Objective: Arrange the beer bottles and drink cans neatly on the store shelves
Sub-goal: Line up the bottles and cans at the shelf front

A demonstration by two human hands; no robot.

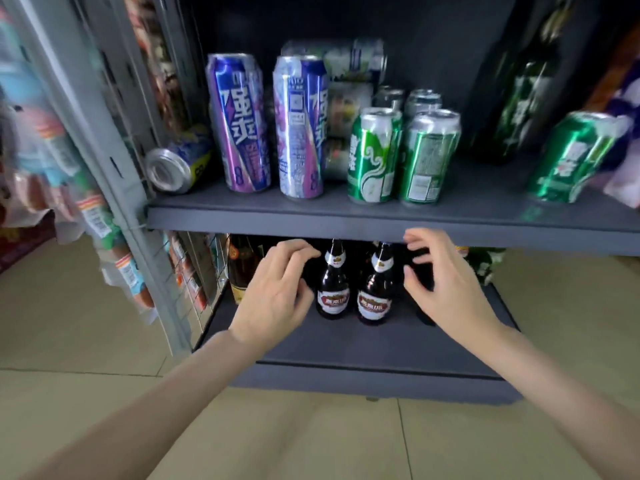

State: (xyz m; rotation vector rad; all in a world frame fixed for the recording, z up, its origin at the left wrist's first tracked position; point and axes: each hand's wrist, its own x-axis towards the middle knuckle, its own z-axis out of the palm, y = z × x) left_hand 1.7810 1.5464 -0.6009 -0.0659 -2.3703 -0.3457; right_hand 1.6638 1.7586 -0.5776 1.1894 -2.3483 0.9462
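Flanking two brown beer bottles (353, 289) on the bottom shelf (346, 344), centre frame, your left hand (277, 292) and right hand (440, 285) hover with each grip released, fingers loosely curled, seemingly to square them together.

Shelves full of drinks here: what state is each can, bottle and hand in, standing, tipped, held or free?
Purple cans: two, upright, upper shelf.
Blue can: lying on its side, far left.
Green cans: upright, grouped.
Right green can: tilted, blurred.
Beer bottles: two, upright, lower shelf.
Left hand: fingers curled, grips nothing, beside the bottles.
Right hand: likewise, holds nothing.
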